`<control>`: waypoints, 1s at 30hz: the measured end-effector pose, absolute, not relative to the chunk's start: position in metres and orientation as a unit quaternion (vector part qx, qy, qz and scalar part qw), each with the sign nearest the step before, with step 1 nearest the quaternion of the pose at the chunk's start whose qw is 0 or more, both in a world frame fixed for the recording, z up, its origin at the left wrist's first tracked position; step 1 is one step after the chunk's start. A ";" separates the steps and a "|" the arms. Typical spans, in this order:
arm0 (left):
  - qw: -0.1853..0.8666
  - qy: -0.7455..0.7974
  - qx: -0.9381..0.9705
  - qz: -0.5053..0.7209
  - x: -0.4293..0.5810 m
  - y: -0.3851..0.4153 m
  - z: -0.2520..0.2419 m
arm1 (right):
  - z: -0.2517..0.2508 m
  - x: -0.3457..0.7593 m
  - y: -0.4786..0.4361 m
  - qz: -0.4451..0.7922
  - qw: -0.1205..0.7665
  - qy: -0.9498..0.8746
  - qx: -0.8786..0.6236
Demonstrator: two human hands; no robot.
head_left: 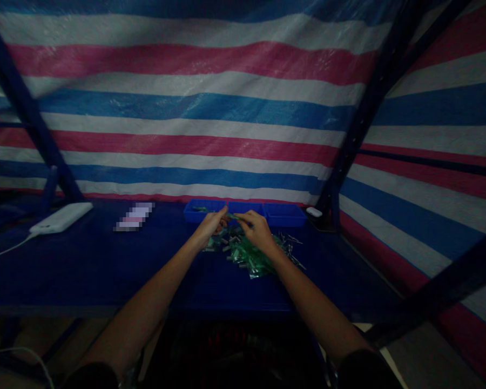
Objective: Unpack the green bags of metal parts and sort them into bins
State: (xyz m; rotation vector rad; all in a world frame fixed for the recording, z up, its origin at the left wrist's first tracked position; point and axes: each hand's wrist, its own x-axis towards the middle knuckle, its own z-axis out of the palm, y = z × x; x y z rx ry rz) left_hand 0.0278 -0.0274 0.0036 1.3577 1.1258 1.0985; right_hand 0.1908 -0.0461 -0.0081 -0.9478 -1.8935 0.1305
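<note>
My left hand [214, 223] and my right hand [256, 229] meet above the table, in front of the blue bins. Pinched between their fingertips is a small pale-green piece [232, 216], too dim and small to tell its kind. Under and beside my right hand lies a heap of green clear plastic bags [251, 258], mixed with short grey cylinder-like pieces. Thin metal rods [294, 240] stick out to the right of the heap. More small pieces lie below my left hand, partly hidden by it.
Three joined blue bins [285, 214] stand behind my hands; the left one holds some small greenish items. On the blue table [85, 270] are a white power bank [62, 218] with a cable, a blurred-out flat item [134, 217] and a small white case [314, 212]. Dark posts and striped sheeting enclose it.
</note>
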 end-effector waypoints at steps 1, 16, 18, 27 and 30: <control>0.527 0.469 0.552 0.445 0.027 -0.028 0.004 | -0.008 0.192 -0.045 0.046 0.482 -0.786 -0.384; 0.405 0.422 0.605 0.540 0.028 -0.014 -0.013 | -0.014 0.191 -0.040 0.096 0.464 -0.744 -0.471; 0.352 0.421 0.641 0.537 0.027 -0.013 -0.014 | -0.012 0.191 -0.041 0.127 0.465 -0.736 -0.475; 0.082 0.336 0.791 0.504 0.032 -0.029 -0.010 | -0.012 0.188 -0.036 0.345 0.534 -0.625 -0.453; 0.113 0.332 0.790 0.503 0.037 -0.032 -0.009 | -0.013 0.191 -0.035 0.240 0.548 -0.665 -0.448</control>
